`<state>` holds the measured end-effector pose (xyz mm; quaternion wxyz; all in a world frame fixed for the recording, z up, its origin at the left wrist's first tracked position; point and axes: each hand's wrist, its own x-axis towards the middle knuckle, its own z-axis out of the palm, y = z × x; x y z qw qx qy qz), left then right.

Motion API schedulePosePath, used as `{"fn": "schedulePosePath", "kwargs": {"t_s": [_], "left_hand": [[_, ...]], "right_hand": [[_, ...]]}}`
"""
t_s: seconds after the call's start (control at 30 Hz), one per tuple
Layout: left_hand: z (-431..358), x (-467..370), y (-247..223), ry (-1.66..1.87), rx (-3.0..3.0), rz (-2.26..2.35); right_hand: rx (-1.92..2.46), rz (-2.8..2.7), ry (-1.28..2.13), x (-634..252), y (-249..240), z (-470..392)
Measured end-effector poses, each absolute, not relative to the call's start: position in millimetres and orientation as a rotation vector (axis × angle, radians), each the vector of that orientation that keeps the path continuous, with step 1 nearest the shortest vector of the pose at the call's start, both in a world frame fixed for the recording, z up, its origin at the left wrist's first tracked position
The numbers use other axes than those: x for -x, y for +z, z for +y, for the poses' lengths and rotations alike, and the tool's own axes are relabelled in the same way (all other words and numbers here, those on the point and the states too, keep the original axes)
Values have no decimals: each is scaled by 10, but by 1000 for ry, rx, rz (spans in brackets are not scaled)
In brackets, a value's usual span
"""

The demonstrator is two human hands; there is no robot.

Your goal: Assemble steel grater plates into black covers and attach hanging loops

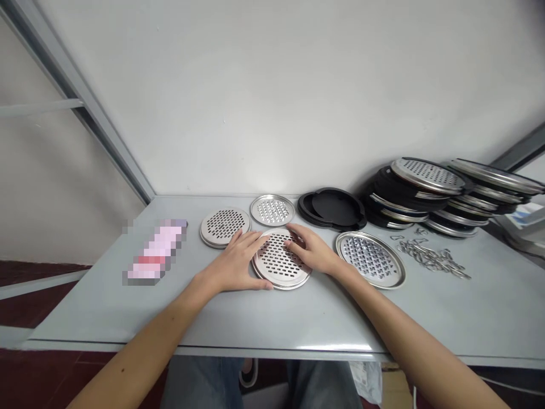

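Observation:
A small stack of round metal grater plates [283, 264] lies on the table in front of me, with long slots in the top one. My left hand [238, 261] curves round its left edge, thumb at the near rim and fingers over the far left side. From the right, my right hand [313, 250] holds the far right edge, its thumb on the slotted face. Left of these sits another grater stack [225, 224]. A single grater plate [272, 210] with raised teeth lies behind, and a larger one [370, 260] is beside my right forearm.
Black plastic round trays [336, 208] lie at the back. Tall piles of black trays and grater plates [428, 173] stand at the back right, near a heap of metal clips [432, 257]. A blurred pink item [157, 250] is at the left. A wall [272, 102] rises behind.

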<state>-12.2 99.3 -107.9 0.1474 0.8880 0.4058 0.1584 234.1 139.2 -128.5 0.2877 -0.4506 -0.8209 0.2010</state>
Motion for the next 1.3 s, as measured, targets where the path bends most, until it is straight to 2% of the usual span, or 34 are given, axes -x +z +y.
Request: {"fn": "schedulePosePath", "kwargs": {"t_s": [0.4,0.73,1.3], "left_hand": [[1000,138,-1060,552,-2566,1185],[1023,126,-1132,490,-2515,1220],[1012,127,-1139,380,-2593,1261]], "right_hand": [[1171,-2131,602,-2372,-1224,1347],[1108,-2240,584,-2355,-1276,1385],[1115,-2363,376,-2342,-1358,1341]]}}
